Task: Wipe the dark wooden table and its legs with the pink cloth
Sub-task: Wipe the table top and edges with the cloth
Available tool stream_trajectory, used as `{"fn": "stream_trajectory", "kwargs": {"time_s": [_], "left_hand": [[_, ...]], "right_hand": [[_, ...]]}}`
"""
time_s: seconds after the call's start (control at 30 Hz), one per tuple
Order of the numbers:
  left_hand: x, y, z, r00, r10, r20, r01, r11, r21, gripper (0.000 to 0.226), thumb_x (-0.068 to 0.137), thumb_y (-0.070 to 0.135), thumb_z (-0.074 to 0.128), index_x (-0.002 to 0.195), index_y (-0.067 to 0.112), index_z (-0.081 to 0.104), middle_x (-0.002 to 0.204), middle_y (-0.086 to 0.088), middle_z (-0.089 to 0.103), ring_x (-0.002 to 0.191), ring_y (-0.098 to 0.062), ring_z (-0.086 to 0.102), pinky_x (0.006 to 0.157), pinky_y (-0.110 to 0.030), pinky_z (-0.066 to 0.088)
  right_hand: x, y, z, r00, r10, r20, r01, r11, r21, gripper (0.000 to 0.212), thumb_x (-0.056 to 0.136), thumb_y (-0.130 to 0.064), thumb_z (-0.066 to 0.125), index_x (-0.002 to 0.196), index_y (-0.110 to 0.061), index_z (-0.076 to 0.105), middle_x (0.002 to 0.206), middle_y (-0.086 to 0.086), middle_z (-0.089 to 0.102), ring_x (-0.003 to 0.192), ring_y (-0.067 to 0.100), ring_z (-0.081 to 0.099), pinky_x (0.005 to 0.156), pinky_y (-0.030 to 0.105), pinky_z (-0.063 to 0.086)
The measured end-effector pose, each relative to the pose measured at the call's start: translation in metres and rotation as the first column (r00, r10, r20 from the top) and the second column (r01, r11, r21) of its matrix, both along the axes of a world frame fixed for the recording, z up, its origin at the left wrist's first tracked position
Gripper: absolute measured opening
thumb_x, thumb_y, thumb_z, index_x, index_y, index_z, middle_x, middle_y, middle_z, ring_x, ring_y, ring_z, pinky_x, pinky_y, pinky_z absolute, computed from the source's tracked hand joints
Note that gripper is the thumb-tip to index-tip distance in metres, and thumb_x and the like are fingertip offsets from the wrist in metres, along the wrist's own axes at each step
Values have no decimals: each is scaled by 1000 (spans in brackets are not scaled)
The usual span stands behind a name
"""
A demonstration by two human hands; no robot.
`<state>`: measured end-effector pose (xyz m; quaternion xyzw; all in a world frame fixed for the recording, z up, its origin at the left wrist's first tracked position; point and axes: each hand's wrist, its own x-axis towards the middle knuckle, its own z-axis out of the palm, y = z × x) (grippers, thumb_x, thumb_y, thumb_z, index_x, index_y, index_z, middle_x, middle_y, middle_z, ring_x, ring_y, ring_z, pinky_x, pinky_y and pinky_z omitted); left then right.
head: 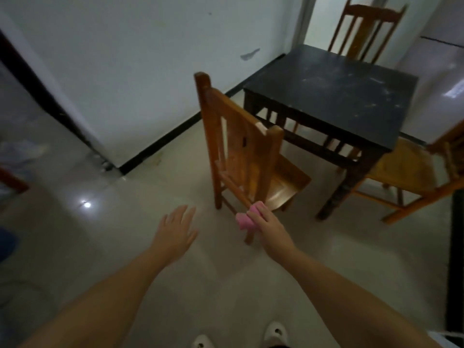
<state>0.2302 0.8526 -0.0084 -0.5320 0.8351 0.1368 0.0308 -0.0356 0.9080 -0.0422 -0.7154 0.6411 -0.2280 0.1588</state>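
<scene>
The dark wooden table (334,91) stands at the upper right, its top dusty with pale smears, its carved legs (344,187) reaching the tiled floor. My right hand (266,222) grips a folded pink cloth (247,216) low in front of me, well short of the table and just before the nearest chair's legs. My left hand (175,231) is stretched forward beside it, fingers straight, holding nothing.
A brown wooden chair (241,146) stands between me and the table. A second chair (411,172) sits at the table's right, a third (364,28) behind it. White wall with black skirting (160,144) on the left. My white shoes (275,332) show at the bottom.
</scene>
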Motion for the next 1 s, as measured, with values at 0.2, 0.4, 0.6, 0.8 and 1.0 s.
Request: {"fn": "stream_trajectory", "kwargs": {"time_s": [0.2, 0.4, 0.6, 0.8, 1.0], "left_hand": [[58, -65, -1, 992, 126, 14, -125, 991, -42, 59, 97, 43, 27, 147, 20, 6, 155, -6, 12, 142, -20, 9, 114, -41, 9], [87, -177, 0, 984, 179, 17, -177, 982, -59, 67, 91, 56, 16, 146, 20, 8, 154, -6, 14, 142, -21, 11, 114, -42, 9], [112, -293, 14, 966, 257, -10, -257, 962, -94, 73, 86, 58, 9, 145, 16, 16, 152, -9, 21, 139, -25, 19, 112, -41, 15], [129, -412, 15, 961, 272, -46, -275, 957, -92, 81, 80, 62, 3, 147, 18, 9, 153, -8, 16, 141, -24, 15, 114, -42, 13], [143, -575, 12, 989, 149, -4, -148, 982, -114, 92, 68, 61, -9, 146, 17, 13, 153, -9, 17, 140, -25, 16, 112, -44, 11]], "right_hand": [[69, -88, 14, 992, 92, -84, -96, 995, -42, 41, 86, -1, 51, 126, -4, 58, 139, 21, 48, 133, 39, 41, 106, 51, 36], [98, -222, 2, 966, 214, -144, -216, 976, -2, 48, 89, 0, 43, 136, -8, 48, 150, 16, 35, 142, 36, 24, 114, 53, 24], [131, -358, 17, 949, 309, -61, -312, 949, -41, 45, 101, -27, 39, 146, -21, 32, 157, 1, 21, 145, 18, 17, 119, 39, 16], [161, -500, 17, 946, 316, -71, -320, 946, -56, 44, 70, 10, 73, 113, 5, 64, 119, 31, 60, 108, 50, 59, 79, 61, 52], [184, -632, 19, 982, 188, -27, -190, 974, -126, 39, 85, 3, 58, 123, 0, 59, 138, 26, 46, 127, 43, 46, 103, 50, 38]]}}
